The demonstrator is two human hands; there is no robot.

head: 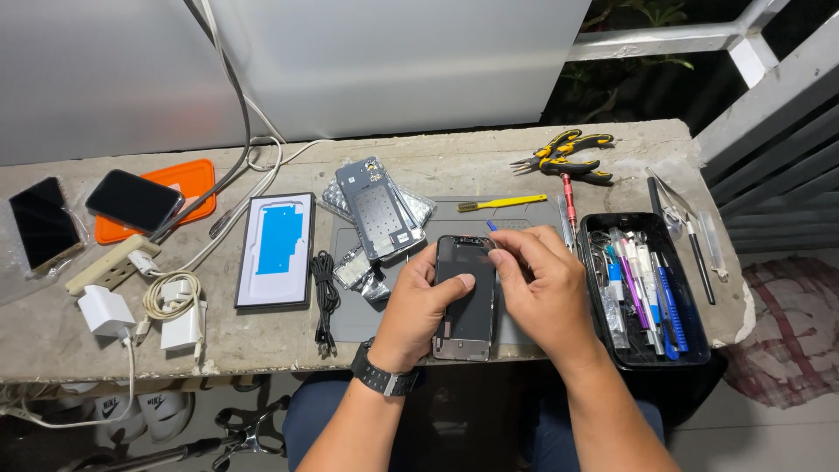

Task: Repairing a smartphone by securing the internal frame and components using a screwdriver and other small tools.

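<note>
A black smartphone lies face up on a grey work mat at the table's front edge. My left hand grips the phone's left side, thumb pressed on the screen. My right hand pinches a small blue pry tool against the phone's top right corner. A black watch is on my left wrist.
A black tray of tools stands at the right. Pliers, a red screwdriver and a yellow brush lie behind. A phone frame, a boxed blue-backed panel, cables, chargers and two phones fill the left.
</note>
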